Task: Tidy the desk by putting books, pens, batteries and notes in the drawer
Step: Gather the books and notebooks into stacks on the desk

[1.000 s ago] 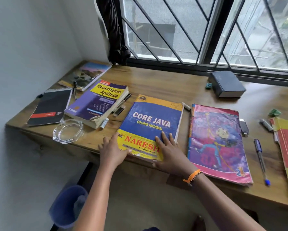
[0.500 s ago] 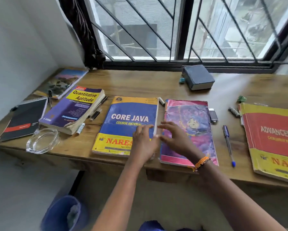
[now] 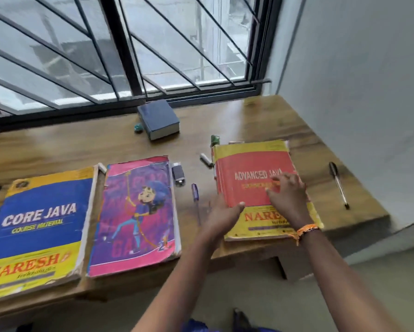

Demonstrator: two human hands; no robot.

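Head view: both hands at the red-and-yellow "Advanced Java" book (image 3: 256, 173), which lies flat on the desk (image 3: 86, 144) at about 3 o'clock from the picture's centre. The right hand (image 3: 287, 197) rests on the cover with fingers spread and nearly straight; the left hand (image 3: 221, 215) meets the book's left edge, thumb on the cover, its other fingers hidden, so whether it grips cannot be told. The book is judged about to be gathered, not yet lifted. Nothing appears stowed and no drawer is in view. On the desk lie the "Core Java" book (image 3: 40, 226) at 8 o'clock, the pink illustrated book (image 3: 134, 212) beside it, a small dark-blue book (image 3: 159, 118) at 12 o'clock by the window, a purple pen (image 3: 195, 192) between the pink and red books, and a black pen (image 3: 338, 185) at far 3 o'clock.
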